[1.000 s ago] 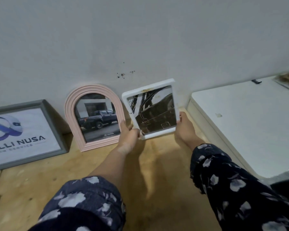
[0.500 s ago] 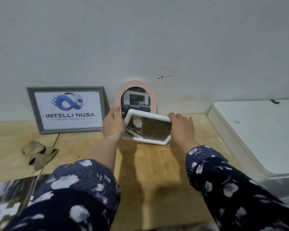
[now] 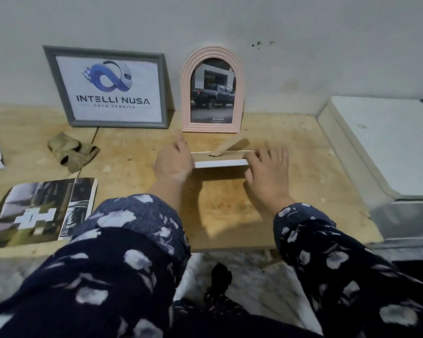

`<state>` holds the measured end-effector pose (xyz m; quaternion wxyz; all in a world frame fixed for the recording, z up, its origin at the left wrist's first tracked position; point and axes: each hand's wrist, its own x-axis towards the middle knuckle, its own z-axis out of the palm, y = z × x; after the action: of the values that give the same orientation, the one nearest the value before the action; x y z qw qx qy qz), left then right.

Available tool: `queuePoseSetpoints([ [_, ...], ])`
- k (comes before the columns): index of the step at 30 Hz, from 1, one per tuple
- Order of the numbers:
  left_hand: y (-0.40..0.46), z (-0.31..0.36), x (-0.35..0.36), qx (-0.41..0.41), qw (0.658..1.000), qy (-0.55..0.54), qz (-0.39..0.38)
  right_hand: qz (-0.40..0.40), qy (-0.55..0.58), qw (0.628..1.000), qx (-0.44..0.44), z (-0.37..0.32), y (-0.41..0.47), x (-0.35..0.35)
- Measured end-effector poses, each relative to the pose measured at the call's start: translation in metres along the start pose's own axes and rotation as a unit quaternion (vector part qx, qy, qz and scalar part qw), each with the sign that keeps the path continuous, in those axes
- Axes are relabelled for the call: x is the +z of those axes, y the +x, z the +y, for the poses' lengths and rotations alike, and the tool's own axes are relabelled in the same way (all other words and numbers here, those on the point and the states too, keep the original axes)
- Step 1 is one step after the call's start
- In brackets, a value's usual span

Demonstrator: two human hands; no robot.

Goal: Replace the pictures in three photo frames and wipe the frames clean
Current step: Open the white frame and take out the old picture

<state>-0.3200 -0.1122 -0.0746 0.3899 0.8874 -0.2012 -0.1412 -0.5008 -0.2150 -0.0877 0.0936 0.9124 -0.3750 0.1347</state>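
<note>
Three frames on the counter, one held in both hands.

The grey frame holds a logo print and the pink arched frame a picture of a dark truck; both lean on the wall at the back of the wooden counter. In front of the pink one, the white frame is seen edge-on, its brown back and stand facing up. The left hand has its grip closed on the white frame's left end; the right hand holds the right end with curled fingers. A crumpled cloth and loose pictures lie to the left.
</note>
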Motion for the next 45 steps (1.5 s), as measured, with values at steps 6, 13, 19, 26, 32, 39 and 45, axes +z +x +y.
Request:
queuePoseSetpoints([
  [6,-0.014,-0.019,0.012,-0.011,0.997,0.070,-0.044,0.004,0.006,0.999,-0.042,-0.003,-0.040,0.034],
  [13,-0.016,-0.041,0.022,-0.008,0.990,0.095,-0.102,0.022,0.103,0.991,-0.079,-0.003,-0.059,0.060],
  [19,0.002,-0.032,0.020,0.024,0.978,0.150,-0.140,-0.081,0.197,0.974,0.079,0.008,-0.046,0.048],
  [26,0.027,-0.014,0.023,0.036,0.946,0.257,-0.195,-0.324,0.160,0.931,0.051,0.020,0.002,0.037],
  [32,0.039,-0.007,0.032,-0.002,0.933,0.296,-0.206,-0.360,0.174,0.916,0.029,0.023,0.022,0.042],
  [39,0.052,0.005,0.041,-0.060,0.928,0.311,-0.197,-0.384,0.104,0.917,-0.021,0.030,0.022,0.040],
  [45,0.066,0.016,0.033,-0.061,0.920,0.321,-0.217,-0.372,0.071,0.925,-0.027,0.027,0.022,0.041],
])
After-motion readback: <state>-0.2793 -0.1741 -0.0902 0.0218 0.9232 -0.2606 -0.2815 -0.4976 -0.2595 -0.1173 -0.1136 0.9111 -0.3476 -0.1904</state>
